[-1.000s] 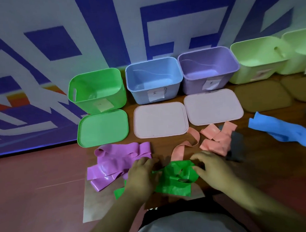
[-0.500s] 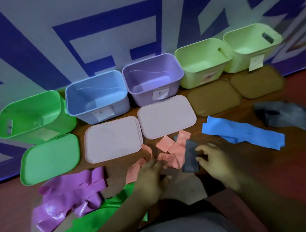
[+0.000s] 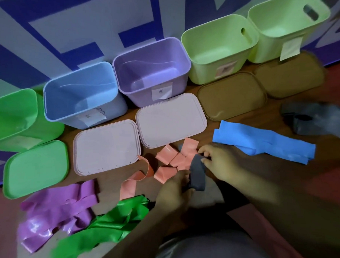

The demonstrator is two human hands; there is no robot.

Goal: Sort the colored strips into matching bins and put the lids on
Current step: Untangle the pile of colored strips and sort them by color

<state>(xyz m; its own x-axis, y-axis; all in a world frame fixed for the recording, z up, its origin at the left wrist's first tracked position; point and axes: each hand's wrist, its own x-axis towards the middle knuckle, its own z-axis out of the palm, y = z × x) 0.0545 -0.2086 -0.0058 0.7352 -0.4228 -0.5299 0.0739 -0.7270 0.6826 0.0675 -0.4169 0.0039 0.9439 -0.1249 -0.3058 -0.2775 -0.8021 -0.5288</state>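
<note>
Both hands meet on one grey strip (image 3: 197, 174) a little toward the near edge of the surface (image 3: 284, 182), about midway between its left and right edges. The right hand (image 3: 223, 163) pinches the strip's far end between thumb and fingertips. The left hand (image 3: 174, 193) has its fingers curled round the near end, though blur hides the exact hold. The strip's long axis runs roughly from the near edge toward the far edge, and its left side touches the loose salmon strips (image 3: 176, 159). The pile of other grey strips (image 3: 317, 120) lies well apart toward the right edge, beyond the blue strips (image 3: 263, 144), so the right hand is the nearer one for carrying this piece that way. Which bin takes grey is unclear: the two pale green bins (image 3: 220, 54) at the far right corner carry labels too small to read, and their brown lids (image 3: 232, 97) lie flat in front of them. Every bin in view looks empty, so sorting seems barely begun. The purple strips (image 3: 57, 211) and green strips (image 3: 103, 231) sit untouched toward the near left corner.
</note>
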